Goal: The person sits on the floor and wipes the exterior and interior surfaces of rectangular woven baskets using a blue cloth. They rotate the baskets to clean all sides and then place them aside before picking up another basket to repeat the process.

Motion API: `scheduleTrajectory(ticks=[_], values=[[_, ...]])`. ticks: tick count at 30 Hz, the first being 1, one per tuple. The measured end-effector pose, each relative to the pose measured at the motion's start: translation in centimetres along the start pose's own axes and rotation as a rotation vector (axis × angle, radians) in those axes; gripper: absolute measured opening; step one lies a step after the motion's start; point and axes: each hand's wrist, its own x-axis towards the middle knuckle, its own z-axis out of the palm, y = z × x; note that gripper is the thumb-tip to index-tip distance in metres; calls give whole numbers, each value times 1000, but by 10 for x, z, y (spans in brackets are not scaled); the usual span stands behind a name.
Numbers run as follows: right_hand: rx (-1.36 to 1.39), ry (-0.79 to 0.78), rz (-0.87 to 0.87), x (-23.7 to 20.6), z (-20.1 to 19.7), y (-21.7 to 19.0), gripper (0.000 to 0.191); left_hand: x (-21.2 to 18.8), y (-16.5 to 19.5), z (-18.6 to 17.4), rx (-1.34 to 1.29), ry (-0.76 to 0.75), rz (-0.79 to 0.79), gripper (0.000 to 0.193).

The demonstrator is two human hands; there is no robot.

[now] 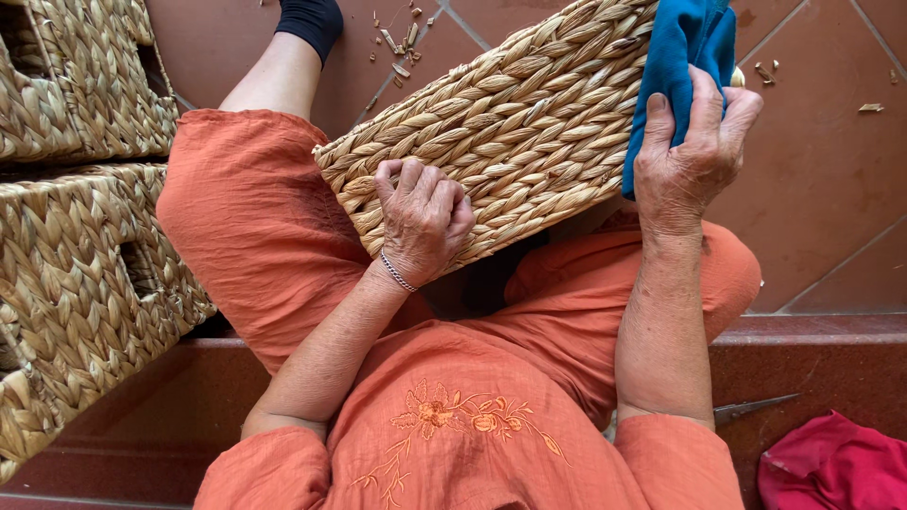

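Woven basket (510, 123) resting tilted across the lap on orange trousers (255, 227), above red tile floor (812, 198). Left hand (422, 219) curled over the basket's near edge, fingers clenched on the weave, thin bracelet (397, 274) at the wrist; right hand (693, 156) pressing a blue cloth (675, 57) flat against the basket's right side, fingers gripping the fabric. Two more wicker baskets (76, 246) stacked at left, straw scraps (402, 42) scattered on the tiles, scissor tip (756, 408) and red cloth (831, 467) on the step at lower right.
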Motion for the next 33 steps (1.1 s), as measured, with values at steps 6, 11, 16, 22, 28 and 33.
scheduleTrajectory(ticks=[6, 11, 16, 22, 28, 33], values=[[22, 5, 19, 3, 4, 2, 31, -24, -34, -17, -69, 152, -155, 18], [-148, -36, -17, 20, 0, -33, 33, -37, -76, -13, -886, 257, -812, 51], [-165, -145, -251, -11, 25, -147, 22, -53, -76, 19, -810, 313, -776, 51], [250, -317, -496, -62, 39, -215, 36, -65, -85, 29, -1159, 434, -705, 55], [-271, -155, -307, 40, 23, -74, 11, -61, -78, 31, -875, 357, -734, 66], [-379, -23, -43, 96, 7, 9, 24, -50, -75, 24, -906, 355, -769, 68]])
